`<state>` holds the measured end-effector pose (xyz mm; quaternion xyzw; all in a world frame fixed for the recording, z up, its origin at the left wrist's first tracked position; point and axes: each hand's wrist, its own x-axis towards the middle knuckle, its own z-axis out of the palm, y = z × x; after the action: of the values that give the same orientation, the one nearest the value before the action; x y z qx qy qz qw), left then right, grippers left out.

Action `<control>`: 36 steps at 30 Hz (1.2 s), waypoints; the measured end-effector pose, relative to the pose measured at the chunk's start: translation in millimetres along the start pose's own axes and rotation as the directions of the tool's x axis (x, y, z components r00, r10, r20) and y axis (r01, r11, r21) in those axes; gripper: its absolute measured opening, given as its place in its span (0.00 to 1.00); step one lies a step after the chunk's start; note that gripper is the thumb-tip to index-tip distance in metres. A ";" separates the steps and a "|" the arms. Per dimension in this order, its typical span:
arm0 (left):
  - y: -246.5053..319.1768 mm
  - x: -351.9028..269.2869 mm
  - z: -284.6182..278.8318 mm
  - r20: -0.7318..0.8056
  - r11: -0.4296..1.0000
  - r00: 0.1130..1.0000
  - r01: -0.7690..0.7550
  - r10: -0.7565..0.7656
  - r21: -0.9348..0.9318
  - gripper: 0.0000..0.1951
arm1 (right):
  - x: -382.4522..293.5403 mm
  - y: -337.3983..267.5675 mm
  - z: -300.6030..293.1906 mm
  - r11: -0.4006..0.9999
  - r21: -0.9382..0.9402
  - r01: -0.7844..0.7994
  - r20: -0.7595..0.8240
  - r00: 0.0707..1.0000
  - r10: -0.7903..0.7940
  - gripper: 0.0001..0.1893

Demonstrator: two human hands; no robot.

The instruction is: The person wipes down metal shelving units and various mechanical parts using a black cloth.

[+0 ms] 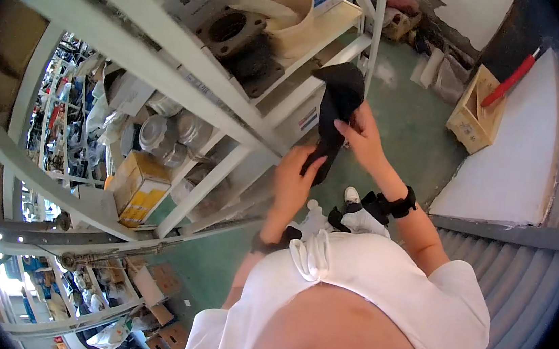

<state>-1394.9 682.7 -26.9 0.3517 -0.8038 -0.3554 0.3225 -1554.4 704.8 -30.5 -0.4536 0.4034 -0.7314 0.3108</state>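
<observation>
Both hands hold a long black curved part (338,104), perhaps a rubber hose or moulded duct; which one cannot be told. Its bent, wider end points up toward the shelf, and its narrower end hangs nearer my body. My left hand (293,178) grips the lower end, thumb on the near face and slightly blurred. Around the middle, my right hand (363,134) holds the right side with its thumb across the front. A black band is on each wrist. Left of the part, a dark flanged metal fitting (228,28) rests on the shelf beside a cream-coloured round container (298,20).
White metal shelving (166,88) fills the left side, its posts close to my left hand. It bears a yellow carton (140,188) and wrapped round parts (156,133). At right, a wooden crate (471,123) holds a red-handled object (512,79) beside a white panel (512,148).
</observation>
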 end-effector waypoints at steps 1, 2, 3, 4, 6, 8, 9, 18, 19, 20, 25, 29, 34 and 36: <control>2.6 3.6 -1.3 0.008 1.000 1.000 0.003 -0.003 0.003 0.10 | 2.5 -2.0 -4.5 0.999 0.036 -0.002 -0.011 1.000 0.002 0.30; 4.3 9.5 -3.7 0.010 1.000 1.000 0.004 -0.004 -0.002 0.10 | 3.5 -6.9 -7.8 0.999 0.033 -0.040 -0.098 0.994 0.043 0.27; 4.0 14.0 -3.2 0.015 1.000 1.000 0.009 -0.009 -0.010 0.10 | 4.6 -7.9 -12.8 0.998 0.034 -0.048 -0.106 0.993 0.051 0.27; 1.9 17.2 -0.1 -0.047 1.000 0.999 0.016 -0.015 0.016 0.11 | 7.8 -7.5 -19.5 0.997 0.028 -0.073 -0.144 0.987 0.076 0.25; 9.2 28.3 0.5 -0.067 0.999 0.997 0.033 -0.033 0.000 0.11 | 14.7 -0.4 -35.4 0.991 0.000 -0.137 -0.209 0.969 0.134 0.20; 6.4 39.5 3.2 -0.093 0.995 0.992 0.076 -0.082 -0.064 0.13 | 19.3 2.8 -48.6 0.983 -0.016 -0.182 -0.258 0.951 0.172 0.16; 3.2 44.1 3.7 -0.093 0.995 0.992 0.079 -0.084 -0.062 0.13 | 22.5 0.0 -52.3 0.983 -0.013 -0.182 -0.276 0.946 0.171 0.15; 0.7 70.9 30.8 -0.143 0.988 0.978 0.156 -0.152 0.014 0.15 | 40.8 15.9 -112.3 0.945 -0.045 -0.323 -0.148 0.938 0.314 0.15; 3.3 73.3 38.6 -0.147 0.989 0.981 0.136 -0.126 0.060 0.15 | 45.4 18.9 -118.8 0.936 -0.226 -0.271 -0.162 0.958 0.238 0.16; 7.9 73.5 44.3 -0.088 0.976 0.974 0.212 -0.208 0.037 0.13 | 46.1 20.1 -119.4 0.947 -0.190 -0.260 -0.222 0.951 0.217 0.19; -6.8 68.8 74.6 0.013 0.949 0.962 0.270 -0.272 -0.161 0.11 | 46.2 20.4 -135.3 0.825 -0.111 -0.554 -0.336 0.802 0.494 0.18; -16.7 71.6 87.6 0.228 0.956 0.956 0.230 -0.186 -0.184 0.12 | 53.7 4.0 -124.0 0.810 0.202 -0.551 -0.365 0.725 0.585 0.17; 9.0 81.1 87.0 0.227 0.952 0.952 0.248 -0.204 -0.182 0.22 | 60.7 9.9 -98.9 0.965 -0.185 -0.186 -0.357 0.927 0.110 0.15; -1.3 83.2 90.8 0.195 0.944 0.962 0.235 -0.192 -0.231 0.22 | 72.8 12.1 -78.2 0.949 -0.310 -0.048 -0.260 0.965 -0.036 0.14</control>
<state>-1509.5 647.2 -54.6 0.3617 -0.7336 -0.5161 0.2544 -1653.6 663.3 -31.6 -0.3951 0.5534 -0.7106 0.1807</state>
